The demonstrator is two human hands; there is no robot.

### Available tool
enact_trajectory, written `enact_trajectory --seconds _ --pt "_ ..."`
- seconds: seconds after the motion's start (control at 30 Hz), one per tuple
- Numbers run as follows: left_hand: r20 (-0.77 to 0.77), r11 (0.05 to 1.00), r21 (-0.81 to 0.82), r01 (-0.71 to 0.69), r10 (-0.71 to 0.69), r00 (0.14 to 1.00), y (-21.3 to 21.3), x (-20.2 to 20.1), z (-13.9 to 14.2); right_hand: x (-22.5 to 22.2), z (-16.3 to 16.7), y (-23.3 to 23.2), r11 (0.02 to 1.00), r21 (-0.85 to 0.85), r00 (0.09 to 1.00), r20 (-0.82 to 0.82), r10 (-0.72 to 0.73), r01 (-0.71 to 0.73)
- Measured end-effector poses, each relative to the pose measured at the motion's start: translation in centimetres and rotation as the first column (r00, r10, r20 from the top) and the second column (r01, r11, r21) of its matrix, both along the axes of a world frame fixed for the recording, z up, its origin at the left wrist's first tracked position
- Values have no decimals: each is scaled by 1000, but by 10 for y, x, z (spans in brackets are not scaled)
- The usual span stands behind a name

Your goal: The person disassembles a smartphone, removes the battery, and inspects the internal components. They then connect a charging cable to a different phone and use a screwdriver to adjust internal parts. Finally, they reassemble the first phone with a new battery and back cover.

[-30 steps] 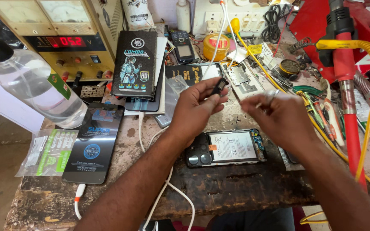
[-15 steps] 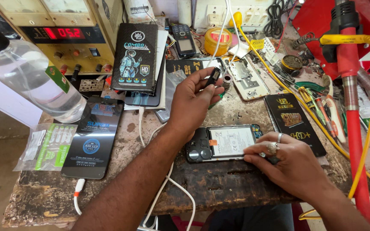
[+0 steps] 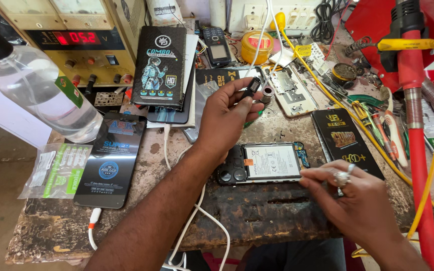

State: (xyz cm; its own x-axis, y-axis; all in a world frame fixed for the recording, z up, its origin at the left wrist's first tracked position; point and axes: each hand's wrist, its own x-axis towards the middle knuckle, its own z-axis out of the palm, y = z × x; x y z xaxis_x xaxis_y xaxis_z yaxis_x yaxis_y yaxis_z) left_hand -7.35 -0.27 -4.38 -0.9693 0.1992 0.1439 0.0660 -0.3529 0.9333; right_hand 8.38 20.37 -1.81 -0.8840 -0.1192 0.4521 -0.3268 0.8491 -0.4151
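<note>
On the counter (image 3: 277,211), my right hand (image 3: 357,200) fingers pressed together at the opened phone (image 3: 262,163) lower edge, my left hand (image 3: 229,113) above, pinching a small black part (image 3: 252,86).

The left hand (image 3: 224,113) is hiding part of the small black part (image 3: 251,86); the red tool (image 3: 415,125) is running off the bottom edge

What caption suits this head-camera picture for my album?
Left hand lifts a small dark part while right hand steadies an opened phone on a cluttered workbench.
</note>
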Motion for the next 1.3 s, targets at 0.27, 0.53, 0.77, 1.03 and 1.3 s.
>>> enact_trajectory --seconds 0.27,0.53,0.77,1.03,1.3 --pt "-3 1000 7 -1 1 1000 1 -2 -3 4 -5 -7 999 -42 994 105 13 -8" --pt "-1 1000 -18 -5 5 1000 2 -3 -6 10 -8 -8 996 -56 998 16 65 -64" --pt "-228 959 -269 88 -152 962 3 12 0 -3 6 10 906 -387 977 -50 -208 173" --pt "-351 837 -534 120 -348 869 7 34 3 -32 2 3 956 -289 997 62 -40 56" --pt "-511 614 -770 -173 -431 744 1 35 12 -26 0 17 940 202 916 -352 -191 274"
